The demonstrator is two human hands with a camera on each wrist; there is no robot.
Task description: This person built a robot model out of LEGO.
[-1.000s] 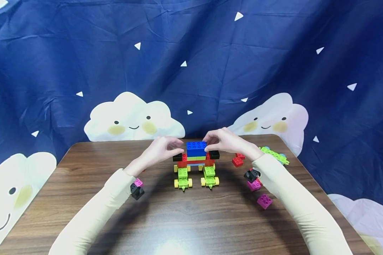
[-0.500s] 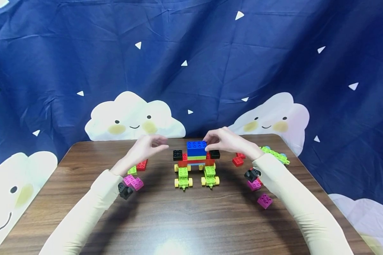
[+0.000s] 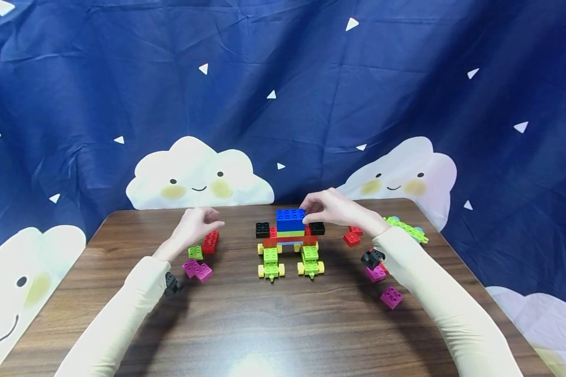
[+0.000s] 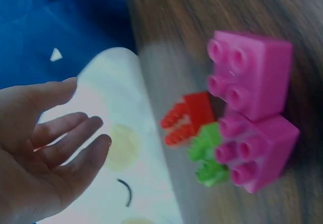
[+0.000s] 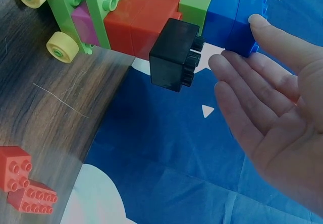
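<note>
A wheeled brick model [image 3: 290, 240] stands mid-table, with lime wheel bases, red bricks and a black brick [image 3: 262, 229] out at each side. Blue bricks [image 3: 290, 221] form its top. My right hand [image 3: 330, 208] pinches the right end of the blue bricks between thumb and fingers, as the right wrist view shows. To the left of the model, my left hand [image 3: 193, 229] hovers above the table with loosely curved fingers and nothing in it. Nearest below it lie a red brick [image 3: 210, 242], a lime brick [image 3: 195, 253] and two magenta bricks [image 4: 257, 75].
At the right, red bricks [image 3: 351, 239] and magenta bricks [image 3: 391, 297] lie loose. Farther back, a lime piece with blue parts [image 3: 407, 230] is partly behind the right forearm. A blue cloud-patterned cloth [image 3: 283, 104] hangs beyond the table's far edge.
My left hand has moved left, away from the model's left side, uncovering the black brick there and the loose bricks at left. The right hand has stayed at the blue bricks.
</note>
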